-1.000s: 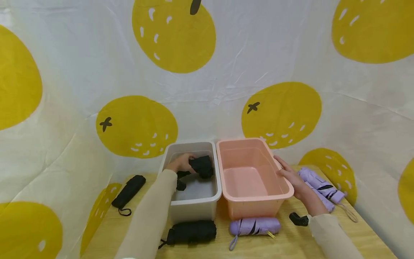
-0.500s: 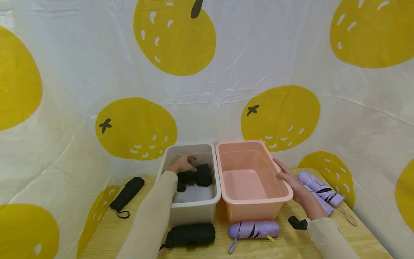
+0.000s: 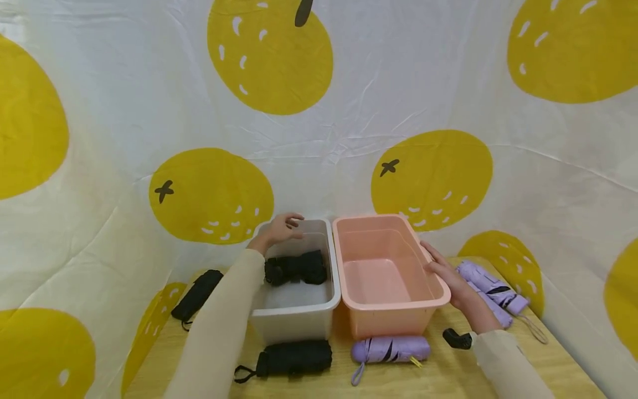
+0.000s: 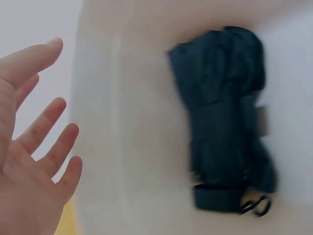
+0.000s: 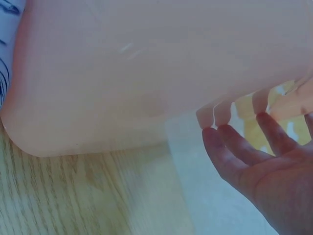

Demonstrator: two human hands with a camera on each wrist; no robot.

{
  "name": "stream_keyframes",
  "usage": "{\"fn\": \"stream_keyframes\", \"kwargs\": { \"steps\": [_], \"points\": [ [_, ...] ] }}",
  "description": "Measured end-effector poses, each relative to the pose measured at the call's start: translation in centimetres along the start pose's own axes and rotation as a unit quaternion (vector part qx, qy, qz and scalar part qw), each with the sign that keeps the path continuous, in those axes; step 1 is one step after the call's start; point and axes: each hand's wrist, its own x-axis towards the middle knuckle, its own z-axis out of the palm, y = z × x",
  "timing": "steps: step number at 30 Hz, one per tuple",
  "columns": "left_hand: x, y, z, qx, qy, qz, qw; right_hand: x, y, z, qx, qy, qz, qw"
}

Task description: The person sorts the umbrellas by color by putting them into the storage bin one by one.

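Release and withdrawal of the left hand (image 3: 279, 230). Half a second earlier I saw this hand low inside the rectangular light-grey plastic bin (image 3: 299, 312), just over the black folded fabric umbrella (image 3: 313, 268); it has now risen to the bin's far left rim. Its fingers are spread, slightly bent and hold nothing — the left wrist view shows a plain gap between fingertips and fabric. Whether the wrist touches the rim I cannot tell.

The umbrella lies crosswise on the grey bin's floor, toward the far end, its fabric loosely bunched at one end. I judge its placing complete, since no hand supports it.

The right hand (image 3: 452, 278) is unchanged: fingers extended, fingertips against the outer right wall of the rectangular pink plastic bin (image 3: 399, 306). I read this as steadying, not lifting; the thumb's contact is unclear to me.

Outside the bins, on the pale wooden table (image 3: 389, 385), lie a black cylindrical umbrella (image 3: 296, 358) at the near side, a lavender cylindrical umbrella (image 3: 399, 350) to its right, a slim black umbrella (image 3: 199, 292) at the left, and two lavender folded umbrellas (image 3: 490, 284) at the right — all four places beyond either hand's hold.
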Motion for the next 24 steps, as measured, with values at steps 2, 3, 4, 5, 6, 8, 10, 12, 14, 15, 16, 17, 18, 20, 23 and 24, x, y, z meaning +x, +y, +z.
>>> {"fn": "stream_keyframes", "kwargs": {
  "steps": [2, 3, 4, 5, 6, 8, 10, 12, 14, 15, 16, 17, 18, 20, 23, 24],
  "points": [
    [-0.1, 1.1, -1.3, -0.004, 0.008, 0.014, 0.9999, 0.2, -0.3, -0.1, -0.003, 0.000, -0.002, 1.000],
    [-0.2, 1.5, -2.0, -0.005, 0.013, 0.020, 0.9997, 0.3, -0.4, -0.2, -0.003, 0.000, -0.004, 1.000],
    [-0.4, 2.1, -2.6, -0.001, 0.019, 0.024, 0.9995, 0.4, -0.5, -0.3, -0.003, 0.001, -0.005, 1.000],
    [-0.7, 2.6, -3.3, 0.001, 0.023, 0.026, 0.9994, 0.5, -0.5, -0.5, -0.005, 0.003, -0.006, 1.000],
    [-0.8, 2.9, -3.9, 0.003, 0.026, 0.031, 0.9992, 0.4, -0.6, -0.6, -0.006, 0.005, -0.005, 1.000],
    [-1.3, 3.3, -5.2, 0.006, 0.034, 0.037, 0.9987, 0.2, -0.6, -1.0, -0.007, 0.005, -0.004, 1.000],
    [-2.0, 3.2, -6.5, 0.015, 0.037, 0.032, 0.9987, 0.0, -0.6, -1.3, -0.009, 0.003, -0.001, 1.000],
    [-2.8, 2.5, -8.0, 0.013, 0.039, 0.027, 0.9988, 0.0, -0.8, -1.3, -0.011, 0.004, 0.000, 1.000],
    [-3.9, 1.9, -9.3, 0.017, 0.047, 0.011, 0.9987, 0.1, -1.0, -1.4, -0.013, 0.004, 0.000, 1.000],
    [-4.5, 1.5, -9.9, 0.015, 0.050, 0.004, 0.9986, 0.1, -1.1, -1.4, -0.012, 0.004, -0.001, 1.000],
    [-5.1, 1.0, -10.4, 0.010, 0.053, -0.006, 0.9985, 0.1, -1.2, -1.5, -0.011, 0.004, -0.003, 1.000],
    [-5.7, 0.4, -10.8, 0.006, 0.055, -0.015, 0.9983, 0.0, -1.3, -1.5, -0.010, 0.005, -0.004, 1.000],
    [-6.3, -0.2, -11.2, 0.005, 0.058, -0.026, 0.9979, 0.0, -1.2, -1.5, -0.008, 0.005, -0.003, 1.000],
    [-7.8, -1.6, -11.9, 0.007, 0.064, -0.044, 0.9969, -0.1, -1.0, -1.6, -0.002, 0.000, -0.003, 1.000],
    [-9.5, -4.3, -12.7, 0.013, 0.070, -0.066, 0.9952, -0.1, -0.7, -1.4, 0.000, -0.001, -0.003, 1.000],
    [-10.1, -5.1, -12.9, 0.018, 0.074, -0.073, 0.9944, -0.1, -0.6, -1.4, -0.001, -0.002, -0.002, 1.000]
  ]
}}
